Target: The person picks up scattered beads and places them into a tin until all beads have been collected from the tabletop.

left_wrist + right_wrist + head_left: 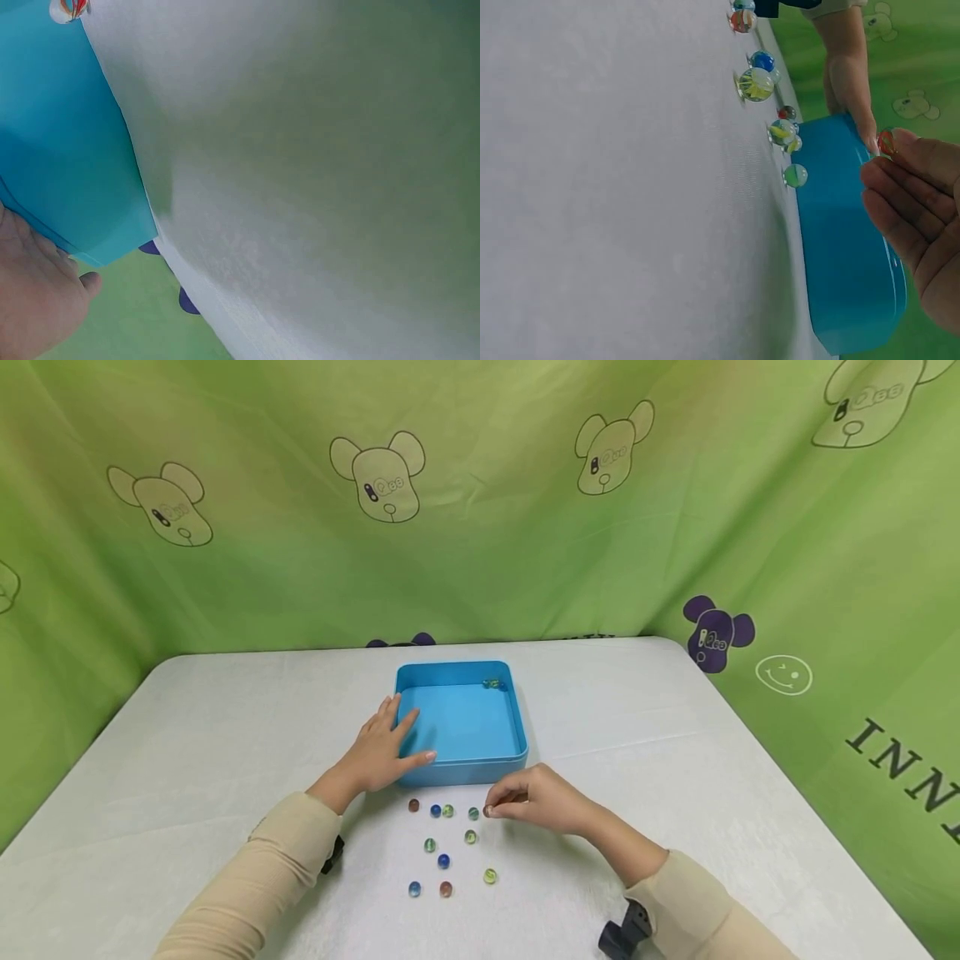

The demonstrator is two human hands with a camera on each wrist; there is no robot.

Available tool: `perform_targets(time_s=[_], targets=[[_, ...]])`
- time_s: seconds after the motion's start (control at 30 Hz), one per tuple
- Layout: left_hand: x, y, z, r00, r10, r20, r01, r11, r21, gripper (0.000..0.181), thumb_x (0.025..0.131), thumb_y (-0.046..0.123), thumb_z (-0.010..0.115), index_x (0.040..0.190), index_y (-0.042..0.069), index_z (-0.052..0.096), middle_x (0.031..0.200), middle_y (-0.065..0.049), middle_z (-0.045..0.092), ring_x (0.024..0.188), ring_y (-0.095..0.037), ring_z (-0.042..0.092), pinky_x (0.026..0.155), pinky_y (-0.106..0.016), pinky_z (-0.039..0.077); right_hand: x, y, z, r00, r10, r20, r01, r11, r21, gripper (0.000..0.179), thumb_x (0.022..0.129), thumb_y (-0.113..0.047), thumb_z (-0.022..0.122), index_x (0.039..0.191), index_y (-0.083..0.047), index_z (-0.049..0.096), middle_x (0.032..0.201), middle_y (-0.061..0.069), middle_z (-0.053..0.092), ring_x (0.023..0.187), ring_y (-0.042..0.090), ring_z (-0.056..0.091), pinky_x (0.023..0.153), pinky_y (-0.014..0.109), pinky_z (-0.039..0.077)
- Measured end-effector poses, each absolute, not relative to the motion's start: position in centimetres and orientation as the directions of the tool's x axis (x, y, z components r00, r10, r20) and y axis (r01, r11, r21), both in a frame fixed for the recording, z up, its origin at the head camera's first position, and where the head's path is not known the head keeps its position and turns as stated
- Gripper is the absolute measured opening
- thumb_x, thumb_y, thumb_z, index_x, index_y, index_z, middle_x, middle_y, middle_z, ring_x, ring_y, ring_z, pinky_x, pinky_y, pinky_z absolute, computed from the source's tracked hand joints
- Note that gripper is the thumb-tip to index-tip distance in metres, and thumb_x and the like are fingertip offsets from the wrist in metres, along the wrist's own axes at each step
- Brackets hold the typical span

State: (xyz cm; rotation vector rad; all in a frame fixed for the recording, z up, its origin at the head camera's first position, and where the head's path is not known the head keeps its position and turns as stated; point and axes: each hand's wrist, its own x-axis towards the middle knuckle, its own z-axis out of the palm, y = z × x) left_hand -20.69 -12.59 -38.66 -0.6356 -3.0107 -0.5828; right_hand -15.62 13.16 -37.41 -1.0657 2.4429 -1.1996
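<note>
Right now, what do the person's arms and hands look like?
The left sleeve and right sleeve are beige. The left hand and right hand wear no gloves. A black gadget is by the right sleeve; a black piece shows by the left.

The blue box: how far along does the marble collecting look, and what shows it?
Done, it seems: a small cluster of marbles lies in the far right corner of the blue box. In hand: the right hand holds a reddish marble outside the box. Left, apparently: ten loose marbles on the white table.

green curtain (510,572) behind white table (240,735)
</note>
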Motion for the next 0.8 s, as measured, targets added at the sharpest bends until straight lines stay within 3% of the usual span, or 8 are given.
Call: perform_targets(time_s=[0.8], targets=[[-20.6, -12.5, -38.8, -0.922, 0.380, 0.072, 0.379, 0.851, 0.362, 0.081, 0.079, 0.059, 0.044, 0.137, 0.006, 0.023, 0.142, -0.018, 0.001, 0.128, -0.032, -0.003, 0.098, -0.052, 0.010, -16.9, 13.1, -37.3, -0.800, -0.585, 0.137, -0.386, 0.325, -0.864, 0.014, 0.081, -0.011, 0.060, 0.089, -0.001, 0.066, 0.085, 0.006, 0.064, 0.078, 0.013, 0.061, 0.068, 0.023, 0.048]])
